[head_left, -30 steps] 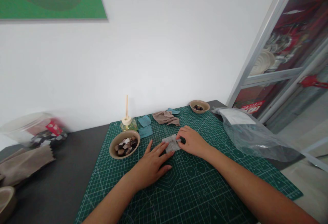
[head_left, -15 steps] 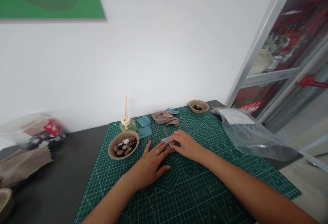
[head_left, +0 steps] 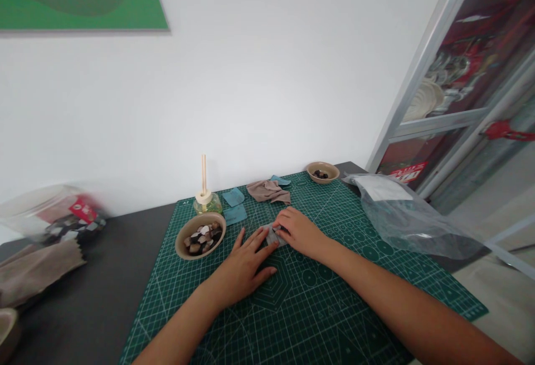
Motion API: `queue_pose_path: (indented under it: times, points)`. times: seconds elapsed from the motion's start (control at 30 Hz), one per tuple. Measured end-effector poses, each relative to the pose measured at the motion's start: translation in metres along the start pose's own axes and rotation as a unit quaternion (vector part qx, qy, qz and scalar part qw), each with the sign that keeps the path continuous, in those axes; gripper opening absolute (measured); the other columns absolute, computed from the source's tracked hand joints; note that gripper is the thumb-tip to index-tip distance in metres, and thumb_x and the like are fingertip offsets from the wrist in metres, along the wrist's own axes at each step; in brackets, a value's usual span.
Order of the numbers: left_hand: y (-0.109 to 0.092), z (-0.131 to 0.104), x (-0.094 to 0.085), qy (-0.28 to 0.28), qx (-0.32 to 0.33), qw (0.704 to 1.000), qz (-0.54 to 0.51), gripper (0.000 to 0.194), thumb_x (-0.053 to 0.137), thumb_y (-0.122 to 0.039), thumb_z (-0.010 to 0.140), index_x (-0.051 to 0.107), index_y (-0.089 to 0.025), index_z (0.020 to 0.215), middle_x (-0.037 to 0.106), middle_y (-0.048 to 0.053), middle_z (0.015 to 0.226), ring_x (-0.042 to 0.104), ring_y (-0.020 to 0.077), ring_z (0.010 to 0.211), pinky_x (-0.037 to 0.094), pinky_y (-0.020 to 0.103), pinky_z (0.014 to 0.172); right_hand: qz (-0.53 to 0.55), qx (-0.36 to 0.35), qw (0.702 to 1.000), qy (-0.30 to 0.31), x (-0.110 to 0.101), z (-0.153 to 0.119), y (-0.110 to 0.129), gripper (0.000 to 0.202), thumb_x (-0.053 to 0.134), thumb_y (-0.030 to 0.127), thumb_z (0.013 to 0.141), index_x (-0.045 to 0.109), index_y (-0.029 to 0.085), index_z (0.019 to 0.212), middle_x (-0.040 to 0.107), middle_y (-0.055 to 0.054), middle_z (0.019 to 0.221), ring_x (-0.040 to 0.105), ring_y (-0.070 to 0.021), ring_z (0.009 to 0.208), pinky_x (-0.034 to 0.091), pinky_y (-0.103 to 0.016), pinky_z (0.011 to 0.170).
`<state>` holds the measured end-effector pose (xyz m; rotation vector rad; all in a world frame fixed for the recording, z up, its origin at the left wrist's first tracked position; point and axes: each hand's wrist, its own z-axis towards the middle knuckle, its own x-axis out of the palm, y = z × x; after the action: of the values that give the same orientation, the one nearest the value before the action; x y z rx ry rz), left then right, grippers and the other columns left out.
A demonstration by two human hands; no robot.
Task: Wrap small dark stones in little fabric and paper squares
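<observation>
Grey cloth piece (head_left: 272,237) is flat on the green cutting mat (head_left: 309,326), around mid-mat, between the two hands and partly covered by both.

Left hand (head_left: 241,271): open, palm down, fingers spread, fingertips on the cloth's left side. Thumb points right, nearer the camera than the cloth.

Right hand (head_left: 298,232): fingers bent and bunched, tips at the cloth's right side. Dark bit shows under them; can't tell what it is or whether the fingers grip it.

Left of the cloth: tan bowl (head_left: 179,238) with mixed brown, white and dark chips (head_left: 201,238). Glass bottle (head_left: 214,204) with upright stick just behind it. Two blue pieces (head_left: 234,214) lie right of the bottle.

Behind the hands: crumpled brown cloth (head_left: 267,191), another blue piece (head_left: 281,180) poking out past it. Second tan bowl (head_left: 331,171) at the mat's far right, a few dark bits inside.

Right: clear plastic bag (head_left: 390,217) over the mat's edge. Far left, off the mat: clear container (head_left: 37,203) with red label, a brown fabric strip (head_left: 39,270) near it.
</observation>
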<state>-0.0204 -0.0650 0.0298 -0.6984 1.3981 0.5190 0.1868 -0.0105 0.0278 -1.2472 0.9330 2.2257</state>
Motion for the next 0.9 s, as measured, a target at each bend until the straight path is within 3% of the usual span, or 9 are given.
queue_pose_path:
  times: [0.13, 0.37, 0.57, 0.73, 0.9]
  points:
    - [0.000, 0.000, -0.002, 0.005, 0.000, 1.000, -0.004, 0.049, 0.049, -0.036, 0.094, 0.036, -0.027, 0.140, 0.025, 0.011, 0.151, 0.019, 0.0276, 0.139, 0.013, 0.060, 0.108, -0.030, 0.040, 0.998, -0.023, -0.002, -0.001, -0.006, 0.007, 0.060, 0.010, 0.081, 0.063, 0.014, 0.086, 0.062, -0.007, 0.090, 0.051, -0.0225, 0.090, 0.043, -0.038, 0.084]
    - [0.000, 0.001, 0.000, 0.002, 0.001, 1.000, -0.010, 0.051, 0.051, -0.039, 0.093, 0.036, -0.028, 0.140, 0.023, 0.011, 0.152, 0.018, 0.0276, 0.140, 0.012, 0.060, 0.108, 0.011, -0.012, 1.000, -0.022, 0.006, 0.004, 0.003, 0.010, 0.058, 0.008, 0.082, 0.063, 0.014, 0.088, 0.062, -0.006, 0.091, 0.051, -0.0208, 0.091, 0.043, -0.035, 0.085]
    - [-0.001, 0.001, 0.000, 0.006, -0.001, 1.000, -0.008, 0.051, 0.049, -0.039, 0.093, 0.035, -0.027, 0.141, 0.024, 0.011, 0.151, 0.017, 0.0280, 0.140, 0.012, 0.060, 0.108, -0.020, 0.045, 0.998, -0.032, 0.000, -0.001, -0.004, 0.008, 0.059, 0.008, 0.081, 0.062, 0.014, 0.085, 0.062, -0.007, 0.089, 0.051, -0.0218, 0.090, 0.043, -0.036, 0.083]
    - [-0.002, 0.001, 0.000, 0.010, -0.007, 1.000, -0.004, 0.054, 0.049, -0.039, 0.094, 0.032, -0.026, 0.143, 0.020, 0.011, 0.152, 0.015, 0.0276, 0.140, 0.012, 0.059, 0.109, 0.032, -0.019, 0.999, 0.002, 0.000, -0.003, 0.009, 0.010, 0.059, 0.009, 0.082, 0.062, 0.015, 0.089, 0.062, -0.006, 0.092, 0.051, -0.0198, 0.093, 0.043, -0.033, 0.085]
    - [-0.003, 0.001, -0.001, 0.016, -0.010, 1.000, -0.007, 0.052, 0.049, -0.039, 0.094, 0.033, -0.027, 0.142, 0.021, 0.011, 0.152, 0.015, 0.0274, 0.140, 0.013, 0.058, 0.109, -0.007, 0.036, 0.999, -0.005, -0.005, -0.003, 0.003, 0.010, 0.059, 0.006, 0.079, 0.063, 0.014, 0.083, 0.062, -0.007, 0.088, 0.051, -0.0219, 0.090, 0.043, -0.036, 0.083]
